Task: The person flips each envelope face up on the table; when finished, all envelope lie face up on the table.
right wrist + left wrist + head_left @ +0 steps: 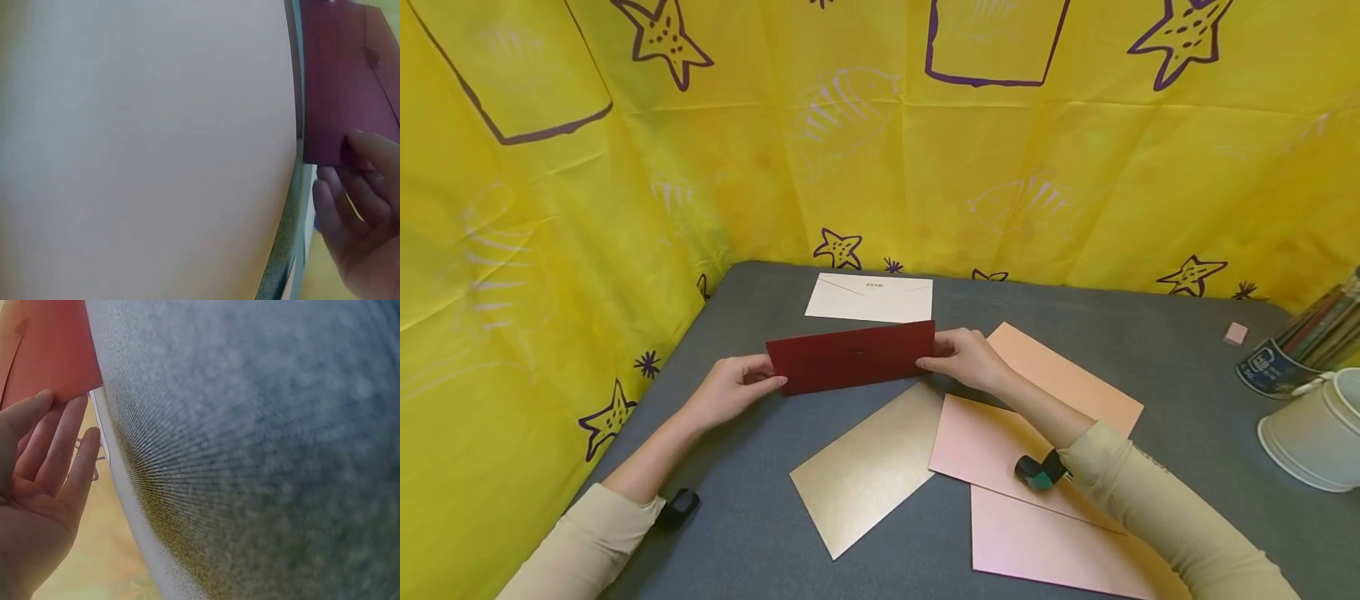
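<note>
A dark red envelope (853, 358) is held up off the table, tilted so that its flap side faces me. My left hand (737, 392) pinches its left end between thumb and fingers; my right hand (966, 358) pinches the right end the same way. In the left wrist view, the thumb of the left hand (40, 487) lies on the front of the envelope (53, 353) with the fingers behind. The right wrist view shows the right hand (369, 206) at a lower corner of the envelope (337, 81), whose flap edge and small round closure are visible.
Behind lies a white envelope (872, 297). A gold envelope (872, 467) is nearest below the hands. Under the right arm lie a peach envelope (1075, 375) and two pink ones, (977, 433) overlapping. A pencil tin (1273, 367), a white mug (1311, 429) and an eraser (1236, 333) stand right.
</note>
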### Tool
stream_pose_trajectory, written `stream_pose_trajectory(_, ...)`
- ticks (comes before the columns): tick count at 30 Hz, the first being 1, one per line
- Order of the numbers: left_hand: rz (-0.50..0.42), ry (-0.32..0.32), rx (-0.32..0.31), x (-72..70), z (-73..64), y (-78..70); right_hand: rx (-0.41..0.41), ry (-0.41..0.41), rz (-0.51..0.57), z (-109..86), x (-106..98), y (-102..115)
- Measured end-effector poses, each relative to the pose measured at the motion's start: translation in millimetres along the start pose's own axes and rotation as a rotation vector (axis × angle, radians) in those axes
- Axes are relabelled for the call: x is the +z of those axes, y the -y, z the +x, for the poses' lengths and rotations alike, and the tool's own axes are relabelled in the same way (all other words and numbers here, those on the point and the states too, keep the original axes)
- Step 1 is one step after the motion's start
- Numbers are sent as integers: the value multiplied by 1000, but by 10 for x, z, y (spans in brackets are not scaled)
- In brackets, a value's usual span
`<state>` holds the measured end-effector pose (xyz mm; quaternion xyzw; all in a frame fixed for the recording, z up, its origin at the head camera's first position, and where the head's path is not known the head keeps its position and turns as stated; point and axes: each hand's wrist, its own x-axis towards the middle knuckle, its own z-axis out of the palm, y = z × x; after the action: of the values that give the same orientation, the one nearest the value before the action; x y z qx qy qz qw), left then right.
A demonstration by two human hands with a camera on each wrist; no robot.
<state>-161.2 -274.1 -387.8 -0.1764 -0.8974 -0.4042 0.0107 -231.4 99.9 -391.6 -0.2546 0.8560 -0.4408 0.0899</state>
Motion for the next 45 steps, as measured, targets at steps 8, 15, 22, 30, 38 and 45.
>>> stream_pose_trajectory(8, -99, -51, -182, -35, 42, -17, 62, 6, 51, -10, 11, 29)
stream_pose_trajectory(15, -298, -42, -318, -36, 136, -6, 152, 16, 146, 8, 40, 25)
stream_pose_trajectory(22, -230, -51, -390, -3, 252, 46, 226, 9, 103, 46, 54, 1)
stream_pose_trajectory(30, 4, -48, -359, -15, 340, 81, 329, 13, 167, 134, 47, -69)
stream_pose_trajectory(38, 62, -40, -362, -8, 390, 73, 434, 2, 210, 246, 20, -82)
stream_pose_trajectory(45, 64, -36, -396, -10, 419, 27, 489, -7, 238, 302, 8, -90)
